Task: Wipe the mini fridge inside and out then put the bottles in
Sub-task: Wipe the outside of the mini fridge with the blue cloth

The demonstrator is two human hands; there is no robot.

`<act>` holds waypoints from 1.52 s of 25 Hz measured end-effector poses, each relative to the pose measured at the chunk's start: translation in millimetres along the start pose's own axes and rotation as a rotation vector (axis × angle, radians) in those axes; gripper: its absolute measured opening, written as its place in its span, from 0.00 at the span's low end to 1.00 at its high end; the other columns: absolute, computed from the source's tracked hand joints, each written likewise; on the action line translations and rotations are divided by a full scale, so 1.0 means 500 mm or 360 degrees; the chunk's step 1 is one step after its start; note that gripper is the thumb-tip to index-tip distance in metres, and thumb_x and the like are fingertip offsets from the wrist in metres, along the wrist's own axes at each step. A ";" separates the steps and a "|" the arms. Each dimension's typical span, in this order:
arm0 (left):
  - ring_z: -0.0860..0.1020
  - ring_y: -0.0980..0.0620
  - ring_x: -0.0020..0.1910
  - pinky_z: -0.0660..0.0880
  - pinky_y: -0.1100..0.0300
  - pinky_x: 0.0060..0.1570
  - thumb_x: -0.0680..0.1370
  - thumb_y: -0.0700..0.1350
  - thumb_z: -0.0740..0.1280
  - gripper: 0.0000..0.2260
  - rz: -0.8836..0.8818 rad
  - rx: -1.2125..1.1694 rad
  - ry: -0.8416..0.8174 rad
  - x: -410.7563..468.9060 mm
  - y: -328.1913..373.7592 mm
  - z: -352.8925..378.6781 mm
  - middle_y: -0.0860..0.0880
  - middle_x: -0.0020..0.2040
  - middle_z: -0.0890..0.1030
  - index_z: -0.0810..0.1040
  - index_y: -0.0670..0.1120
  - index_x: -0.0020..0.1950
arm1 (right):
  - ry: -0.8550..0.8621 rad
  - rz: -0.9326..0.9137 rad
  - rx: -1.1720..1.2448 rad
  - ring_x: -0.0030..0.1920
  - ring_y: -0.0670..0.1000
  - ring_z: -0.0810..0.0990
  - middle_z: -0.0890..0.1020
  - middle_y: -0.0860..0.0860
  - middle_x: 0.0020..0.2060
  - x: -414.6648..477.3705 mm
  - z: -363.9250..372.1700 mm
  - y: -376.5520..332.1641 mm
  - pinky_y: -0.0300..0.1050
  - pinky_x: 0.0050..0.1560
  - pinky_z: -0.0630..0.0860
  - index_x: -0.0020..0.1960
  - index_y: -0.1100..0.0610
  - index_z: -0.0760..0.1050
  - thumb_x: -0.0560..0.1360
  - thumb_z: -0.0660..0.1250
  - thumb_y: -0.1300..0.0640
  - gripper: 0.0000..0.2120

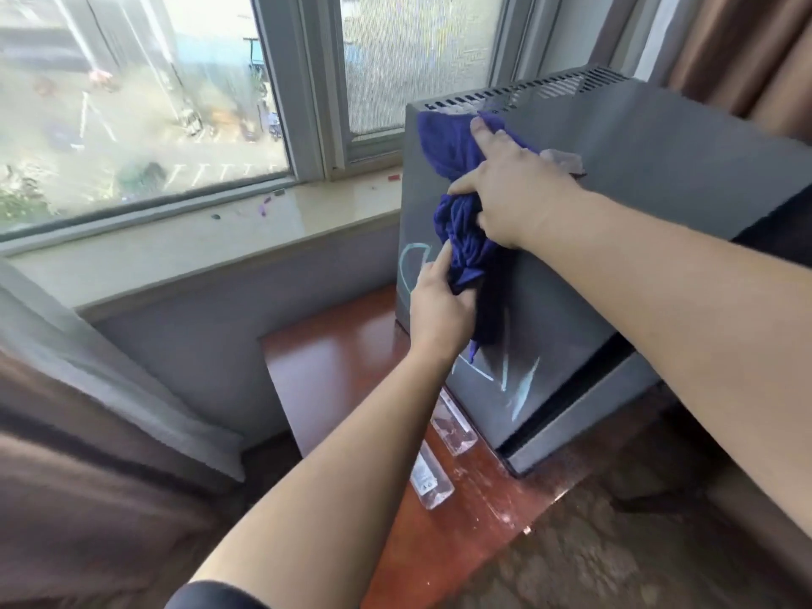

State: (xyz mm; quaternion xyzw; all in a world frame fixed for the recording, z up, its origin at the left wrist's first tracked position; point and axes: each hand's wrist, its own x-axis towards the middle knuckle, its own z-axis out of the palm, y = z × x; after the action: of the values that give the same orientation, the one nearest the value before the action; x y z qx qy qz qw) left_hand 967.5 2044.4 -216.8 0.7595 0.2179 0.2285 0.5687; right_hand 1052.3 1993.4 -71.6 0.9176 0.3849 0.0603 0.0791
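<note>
A grey mini fridge (pixel 659 169) stands on a red-brown wooden table (pixel 342 367), its door closed and its left side marked with pale chalk-like lines. A blue cloth (pixel 452 147) drapes over the fridge's top left edge and hangs down its side. My right hand (pixel 514 191) lies on the cloth at the top edge, index finger stretched out, the lower fingers bunching the fabric. My left hand (pixel 439 301) pinches the hanging end of the cloth against the fridge's side. Two clear plastic bottles (pixel 430 476) (pixel 452 428) lie on the table by the fridge's lower left corner.
A beige window sill (pixel 197 239) with small bits of debris runs behind the table, below a large window (pixel 132 103). Brown curtains hang at the left (pixel 66 476) and upper right (pixel 747 50). Patterned carpet (pixel 593 542) lies in front of the table.
</note>
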 end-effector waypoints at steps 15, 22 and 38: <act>0.77 0.53 0.54 0.72 0.60 0.56 0.79 0.43 0.69 0.24 0.0017 -0.0151 0.0125 -0.432 0.067 0.224 0.50 0.56 0.77 0.74 0.57 0.74 | 0.0118 -0.0165 -0.0376 0.82 0.59 0.44 0.39 0.55 0.82 -0.451 0.031 0.125 0.58 0.79 0.55 0.73 0.44 0.74 0.80 0.65 0.57 0.22; 0.76 0.55 0.59 0.66 0.72 0.59 0.78 0.37 0.67 0.31 -0.0089 -0.0101 0.0134 -0.344 0.017 0.180 0.51 0.60 0.76 0.68 0.55 0.79 | 0.0045 -0.0166 -0.0724 0.82 0.58 0.38 0.38 0.56 0.82 -0.364 0.065 0.073 0.60 0.79 0.40 0.75 0.47 0.71 0.84 0.55 0.49 0.20; 0.79 0.44 0.55 0.73 0.57 0.51 0.75 0.40 0.68 0.22 -0.0303 0.0167 -0.0145 0.165 -0.194 -0.041 0.44 0.56 0.83 0.78 0.49 0.69 | -0.0351 -0.0343 -0.0943 0.81 0.61 0.37 0.38 0.61 0.81 0.203 0.195 -0.138 0.56 0.80 0.36 0.81 0.58 0.58 0.86 0.49 0.51 0.25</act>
State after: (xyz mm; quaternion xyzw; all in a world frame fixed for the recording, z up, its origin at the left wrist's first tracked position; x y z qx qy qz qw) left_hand 1014.3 2133.8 -297.3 0.7737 0.2746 0.1268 0.5567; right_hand 1091.8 2104.2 -175.3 0.8096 0.4347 0.0611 0.3897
